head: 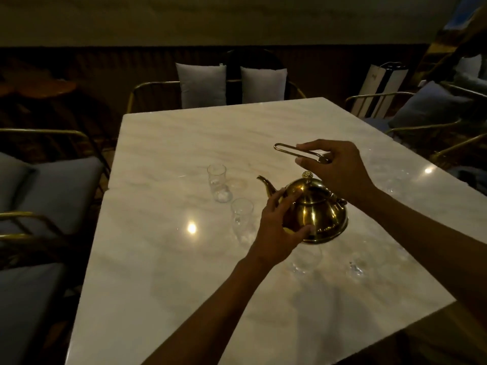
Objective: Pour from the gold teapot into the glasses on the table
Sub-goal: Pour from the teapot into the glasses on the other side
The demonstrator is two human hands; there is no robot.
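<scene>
The gold teapot (320,212) stands on the pale marble table (184,143), its spout pointing left and its lid on. My right hand (340,169) pinches the raised wire handle (287,148) above the pot. My left hand (279,225) cups the pot's near left side. A clear glass (217,184) stands left of the spout. A second glass (241,216) stands just left of my left hand. Two more faint glasses (307,259) (361,264) sit nearer to me, below the pot.
Gold-framed chairs with grey cushions (203,84) line the far side, the left side (50,191) and the right side (432,109) of the table. A white paper bag (379,88) stands on the floor at the back right. The room is dim.
</scene>
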